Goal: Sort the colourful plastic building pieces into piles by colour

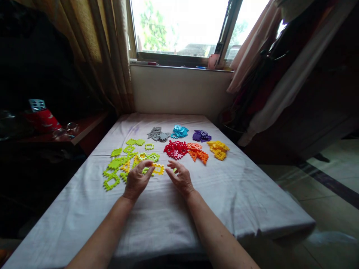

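Between the thumb and fingers of my left hand is a yellow square-frame building piece with notched edges. My right hand is just right of it, fingers apart, apparently not touching the piece. A small green bit shows behind the right fingers. Lime-green notched pieces lie spread to the left, with a few yellow ones among them. Beyond my hands sit a red pile and orange pieces, with a yellow pile to their right.
Farther back on the cloth-covered table are a grey pile, a light-blue pile and a purple pile. A low wall and window stand behind. At the left, glasses and a red container rest on a side surface.
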A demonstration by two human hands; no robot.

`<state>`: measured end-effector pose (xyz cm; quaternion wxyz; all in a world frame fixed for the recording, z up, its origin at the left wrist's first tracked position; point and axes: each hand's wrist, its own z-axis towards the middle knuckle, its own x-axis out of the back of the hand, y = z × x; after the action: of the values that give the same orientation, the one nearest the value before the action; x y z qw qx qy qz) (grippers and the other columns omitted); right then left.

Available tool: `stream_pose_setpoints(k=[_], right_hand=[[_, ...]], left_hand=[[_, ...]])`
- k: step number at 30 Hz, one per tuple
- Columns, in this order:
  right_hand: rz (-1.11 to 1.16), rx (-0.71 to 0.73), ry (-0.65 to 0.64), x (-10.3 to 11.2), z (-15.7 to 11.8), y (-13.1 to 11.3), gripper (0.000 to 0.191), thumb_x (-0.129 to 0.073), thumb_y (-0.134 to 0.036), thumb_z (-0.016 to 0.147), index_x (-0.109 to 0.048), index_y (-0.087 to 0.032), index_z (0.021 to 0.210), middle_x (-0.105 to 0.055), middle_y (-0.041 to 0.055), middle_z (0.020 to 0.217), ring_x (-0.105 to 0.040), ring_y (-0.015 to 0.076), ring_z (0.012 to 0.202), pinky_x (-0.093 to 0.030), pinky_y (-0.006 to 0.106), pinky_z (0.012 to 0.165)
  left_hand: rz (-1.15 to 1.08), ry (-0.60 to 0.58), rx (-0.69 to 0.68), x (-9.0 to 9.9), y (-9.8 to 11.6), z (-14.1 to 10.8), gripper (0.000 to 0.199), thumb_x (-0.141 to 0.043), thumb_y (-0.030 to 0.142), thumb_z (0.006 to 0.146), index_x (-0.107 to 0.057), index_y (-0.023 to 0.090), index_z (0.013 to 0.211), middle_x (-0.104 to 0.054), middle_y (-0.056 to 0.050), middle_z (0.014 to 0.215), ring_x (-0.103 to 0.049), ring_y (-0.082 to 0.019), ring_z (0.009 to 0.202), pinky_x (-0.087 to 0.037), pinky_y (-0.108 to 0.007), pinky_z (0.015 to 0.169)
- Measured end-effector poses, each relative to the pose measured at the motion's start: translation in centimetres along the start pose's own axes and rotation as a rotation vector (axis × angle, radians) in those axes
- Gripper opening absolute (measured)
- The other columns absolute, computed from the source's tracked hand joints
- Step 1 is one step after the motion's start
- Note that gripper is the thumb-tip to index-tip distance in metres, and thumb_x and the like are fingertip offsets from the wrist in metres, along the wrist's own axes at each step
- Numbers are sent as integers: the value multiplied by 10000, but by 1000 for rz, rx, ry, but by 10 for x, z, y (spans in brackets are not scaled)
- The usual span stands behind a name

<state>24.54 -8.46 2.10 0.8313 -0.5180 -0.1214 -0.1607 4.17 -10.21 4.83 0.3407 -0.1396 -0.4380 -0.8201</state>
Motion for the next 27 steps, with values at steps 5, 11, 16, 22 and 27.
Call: stream_pose_setpoints(k=[5,11,16,22,27], right_hand=[[292,-135,61,0,2,7,359,-584,-527,845,-711,-198,912,-736,38,805,-656,162,676,-547,275,633],[209,-121,133,16,15,18,336,-628,-529,801,-701,-205,851,-710,12,730,-624,146,627,-517,253,614],[-81,-275,600,108,47,61,352,-558,-460,806,-705,-159,916,-747,75,852,-666,201,772,-525,307,741],[-526,-663,769,192,52,104,341,-610,-323,799,-717,-143,1069,-756,103,879,-667,230,777,-468,290,670],[-586,-732,742,196,47,114,301,-619,-303,813,-727,-163,1055,-746,93,871,-641,230,766,-438,292,661]], left_hand=[[-100,-55,44,-41,15,11,237,-606,429,863,-667,217,950,-769,-31,872,-735,-183,805,-588,-306,772],[-52,-121,-60,-42,11,15,258,-605,419,873,-672,236,1042,-772,-42,1020,-730,-197,941,-576,-334,883],[160,-71,-103,-2,-22,25,333,-571,421,883,-650,243,1154,-753,-55,1136,-695,-226,1073,-524,-366,991],[451,37,27,64,-78,20,320,-503,427,871,-670,259,1086,-752,-51,1085,-690,-257,1007,-535,-363,898],[577,76,147,92,-103,8,283,-474,425,879,-670,293,1036,-743,14,934,-674,-262,934,-540,-392,817]])
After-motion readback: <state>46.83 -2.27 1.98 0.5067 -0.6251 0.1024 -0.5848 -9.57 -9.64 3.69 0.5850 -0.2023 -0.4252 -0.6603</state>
